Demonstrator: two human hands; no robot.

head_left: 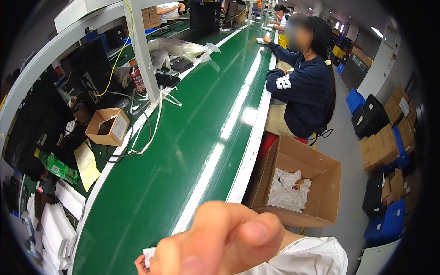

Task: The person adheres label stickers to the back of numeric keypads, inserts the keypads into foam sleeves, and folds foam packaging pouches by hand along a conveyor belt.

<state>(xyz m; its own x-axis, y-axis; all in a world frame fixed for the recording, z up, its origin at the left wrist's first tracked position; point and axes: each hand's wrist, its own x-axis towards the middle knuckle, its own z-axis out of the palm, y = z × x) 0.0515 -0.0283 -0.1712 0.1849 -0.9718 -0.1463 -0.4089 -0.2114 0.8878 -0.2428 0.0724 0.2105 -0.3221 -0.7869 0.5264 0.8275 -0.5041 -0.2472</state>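
Note:
My right hand [220,240] is raised close to the camera, large and partly blurred, above the near end of the green belt [174,169]. Its fingers are bent and stand apart, with nothing visible between them. A white sleeve [307,259] covers part of that arm. Low in the view, mostly hidden behind the right hand, the fingertips of my left hand [141,266] rest on a small flat white piece [149,256]. The kind of that piece cannot be made out.
Right of the belt stands an open cardboard box [316,215] holding crumpled white paper. A co-worker [302,91] in dark clothing sits beyond it. Along the left lie a small carton [110,133], a green bottle [57,167], a drink bottle [136,75] and cables.

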